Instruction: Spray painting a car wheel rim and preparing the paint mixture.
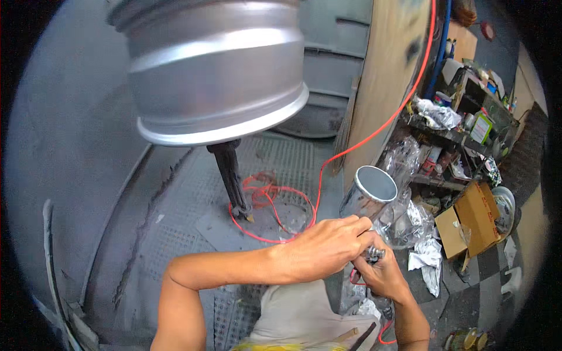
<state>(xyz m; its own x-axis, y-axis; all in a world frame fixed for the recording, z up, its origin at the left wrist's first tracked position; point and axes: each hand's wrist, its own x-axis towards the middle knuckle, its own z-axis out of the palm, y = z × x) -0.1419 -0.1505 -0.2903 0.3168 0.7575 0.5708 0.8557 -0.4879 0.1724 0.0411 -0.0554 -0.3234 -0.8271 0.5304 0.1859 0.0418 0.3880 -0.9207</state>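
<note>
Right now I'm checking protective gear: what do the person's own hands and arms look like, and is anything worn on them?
The left hand and right hand are bare, without gloves. Both forearms are uncovered; no sleeve or watch shows.

The grey floor [175,231] carries a looped red hose [318,196] at the foot of a dark stand [227,169]; its checkered part, at right, an open box [475,213]. A cluttered shelf [449,139] bears crumpled foil [436,114].
</note>
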